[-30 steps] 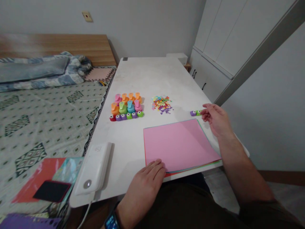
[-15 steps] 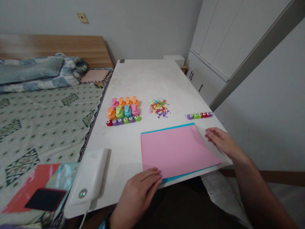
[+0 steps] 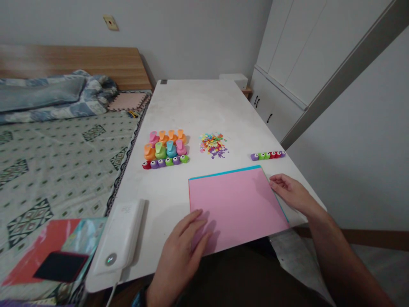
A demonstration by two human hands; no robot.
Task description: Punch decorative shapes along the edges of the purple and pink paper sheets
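A pink sheet of paper (image 3: 236, 204) lies on top of a stack near the front edge of the white table. A strip of blue paper (image 3: 225, 172) shows beneath it along the far side. My left hand (image 3: 182, 247) is at the near left corner, fingers spread over the pink sheet. Beside the right edge of the stack is my right hand (image 3: 289, 192), its fingers loosely bent and nothing visible in them. Whether those fingertips touch the paper edge is hard to tell.
Colourful craft punches (image 3: 166, 147) stand in rows at the left, with a pile of paper confetti (image 3: 213, 145) beside them. A row of small punches (image 3: 268, 155) sits at the right. A white corded device (image 3: 119, 238) lies front left, by the bed (image 3: 73, 170).
The pink sheet has shifted toward me and slightly left, covering the blue strip along the near edge. My right hand moved left to the paper's side; my left hand shifted left, its fingers spreading.
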